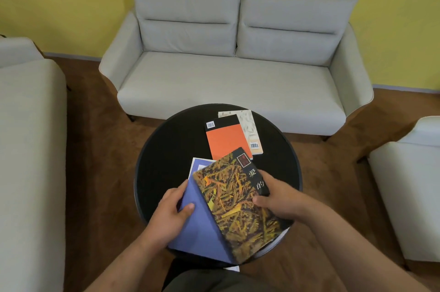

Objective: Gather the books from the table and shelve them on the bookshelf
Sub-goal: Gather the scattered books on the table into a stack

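You have bare tabletop at the left and upper left of the round table (166, 148). The orange book (226, 141), lying on a pale book (248, 122), blocks the table's upper right. The blue book (200, 225) and patterned book (238, 208) cover its lower half. Open floor (100, 148) runs along both sides of the table, bounded by the grey sofa (233, 82) at upper centre, the left seat (28, 148) and the right armchair (409, 184).

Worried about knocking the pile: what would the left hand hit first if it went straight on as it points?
Probably the leaf-patterned book, overlapping the blue book that the left hand grips; the hand points forward and right, toward its near edge. Depth is unclear.
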The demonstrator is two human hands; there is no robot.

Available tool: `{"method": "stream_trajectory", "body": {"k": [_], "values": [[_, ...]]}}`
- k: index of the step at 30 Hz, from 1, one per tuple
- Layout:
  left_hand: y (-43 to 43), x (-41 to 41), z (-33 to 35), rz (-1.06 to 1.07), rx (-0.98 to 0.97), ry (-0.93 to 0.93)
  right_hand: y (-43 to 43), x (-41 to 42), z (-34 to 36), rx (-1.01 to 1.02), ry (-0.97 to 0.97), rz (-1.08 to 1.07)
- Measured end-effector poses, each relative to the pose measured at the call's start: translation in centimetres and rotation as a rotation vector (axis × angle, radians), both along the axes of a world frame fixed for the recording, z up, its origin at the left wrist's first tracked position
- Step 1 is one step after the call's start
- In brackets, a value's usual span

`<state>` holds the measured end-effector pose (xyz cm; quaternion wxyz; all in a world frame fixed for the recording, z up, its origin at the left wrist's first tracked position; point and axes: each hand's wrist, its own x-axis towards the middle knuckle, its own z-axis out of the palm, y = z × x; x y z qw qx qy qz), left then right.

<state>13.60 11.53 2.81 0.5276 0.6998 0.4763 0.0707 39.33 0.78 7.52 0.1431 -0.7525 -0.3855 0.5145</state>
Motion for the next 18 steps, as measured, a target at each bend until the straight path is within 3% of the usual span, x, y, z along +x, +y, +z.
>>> {"method": "stream_trajectory", "body": {"k": [5, 8, 12, 15, 18], "values": [[0.5, 0.3, 1.2, 0.309, -0.382, -0.174, 3.4, 0.6, 1.8, 0.058, -0.424, 0.369], [1.8, 0.8, 2.1, 0.4, -0.297, -0.182, 5.2, -1.3, 1.8, 0.221, -0.602, 0.62], [2.6, 2.2, 3.1, 0.282, -0.266, -0.165, 6.4, -4.3, 1.3, 0.405, -0.691, 0.772], [2.5, 2.3, 2.5, 0.126, -0.129, -0.04, 5.0, -4.5, -0.3, 0.535, -0.746, 0.541], [2.2, 1.5, 1.8, 0.043, 0.001, 0.083, 1.2, -3.8, -1.2, 0.454, -0.6, -0.011]]}}
